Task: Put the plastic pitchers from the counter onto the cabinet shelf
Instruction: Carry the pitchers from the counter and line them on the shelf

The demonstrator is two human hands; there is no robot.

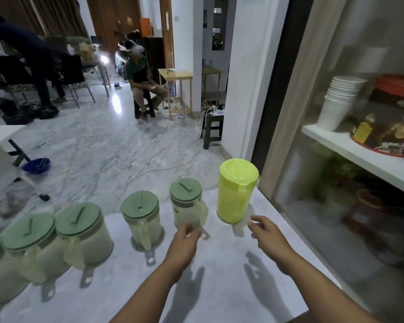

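Observation:
Several plastic pitchers stand in a row on the white marble counter (pixel 219 276). A tall yellow-green pitcher (pixel 236 190) is at the right end. Left of it stand clear pitchers with green lids: one (pixel 187 201), another (pixel 141 217), a third (pixel 84 231), and more at the left edge (pixel 26 243). My left hand (pixel 184 241) reaches toward the handle of the nearest green-lidded pitcher, fingers close to it, not closed on it. My right hand (pixel 266 231) hovers open just right of the yellow-green pitcher's base. The cabinet shelf (pixel 359 157) is at the right.
On the cabinet shelf stand stacked white cups (pixel 338 103) and a round printed tin (pixel 387 136); a lower cabinet level holds dark containers. Beyond the counter is marble floor, a blue bowl (pixel 36 165), cables, a seated person (pixel 142 75) and a wooden side table (pixel 175 89).

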